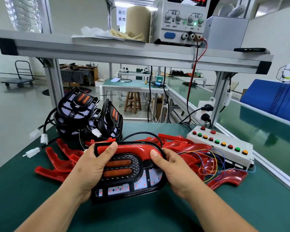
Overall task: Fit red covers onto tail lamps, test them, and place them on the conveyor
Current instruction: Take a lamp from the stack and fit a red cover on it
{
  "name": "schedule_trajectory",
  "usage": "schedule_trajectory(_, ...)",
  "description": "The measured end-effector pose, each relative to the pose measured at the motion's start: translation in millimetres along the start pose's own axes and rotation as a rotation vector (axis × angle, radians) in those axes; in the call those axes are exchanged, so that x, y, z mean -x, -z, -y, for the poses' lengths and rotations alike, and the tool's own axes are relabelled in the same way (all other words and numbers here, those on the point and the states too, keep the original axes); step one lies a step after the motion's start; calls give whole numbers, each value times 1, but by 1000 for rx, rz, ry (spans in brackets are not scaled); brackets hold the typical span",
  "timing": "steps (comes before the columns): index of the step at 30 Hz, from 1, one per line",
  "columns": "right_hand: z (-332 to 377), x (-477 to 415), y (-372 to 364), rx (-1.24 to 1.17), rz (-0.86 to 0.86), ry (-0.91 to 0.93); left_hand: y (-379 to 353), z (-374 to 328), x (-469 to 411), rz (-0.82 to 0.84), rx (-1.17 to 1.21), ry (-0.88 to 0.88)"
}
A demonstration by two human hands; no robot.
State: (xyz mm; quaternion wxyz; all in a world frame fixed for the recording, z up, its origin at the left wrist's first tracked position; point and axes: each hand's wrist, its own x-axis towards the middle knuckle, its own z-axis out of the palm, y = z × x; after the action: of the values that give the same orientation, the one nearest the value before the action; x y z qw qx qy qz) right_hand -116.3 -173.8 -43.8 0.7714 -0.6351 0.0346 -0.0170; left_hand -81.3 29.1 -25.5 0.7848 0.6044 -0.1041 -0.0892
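Note:
A black oval tail lamp (129, 185) with two orange strips is held above the green table between both hands. A red curved cover (132, 149) lies along its upper edge. My left hand (92, 166) grips the lamp's left end, thumb pressed on the red cover. My right hand (172, 169) grips the right end, thumb on the cover's right curve. The fingers behind the lamp are hidden. A black cable runs from the lamp's top.
Loose red covers (57, 163) lie scattered left and right of the lamp. A stack of bare black lamps (89, 114) with white plugs stands at the back left. A white button test box (223, 145) with coloured wires sits right. The green conveyor (261, 121) runs along the right; a power supply (182, 20) stands on the shelf.

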Motion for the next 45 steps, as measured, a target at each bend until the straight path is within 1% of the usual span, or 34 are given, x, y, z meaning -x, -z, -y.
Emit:
schedule_trajectory(5, 0, 2, -1, -112, 61, -46, 0, 0, 1, -15, -13, 10)
schedule_trajectory(11, 3, 2, -1, -81, 47, -39, 3, 0, -1, -12, -27, -1)
schedule_trajectory(22, 3, 2, -1, -211, 61, -51, 2, 0, -3, 10, -4, -45)
schedule_trajectory(29, 5, 4, -1, -182, 62, -73, 4, 1, -5, -2, 14, -34)
schedule_trajectory(35, 10, 6, 1, -172, 83, -84, 7, 1, -5, 28, 7, -37)
schedule_trajectory(39, 7, 5, -2, -145, 58, -101, 6, 1, -2, 63, 12, -21)
schedule_trajectory(42, 5, 4, -3, -173, 34, -87, 6, 1, -1, 83, 28, -5)
schedule_trajectory(45, 5, 5, -4, -211, 46, -60, 6, 1, -2, 86, 36, 5)
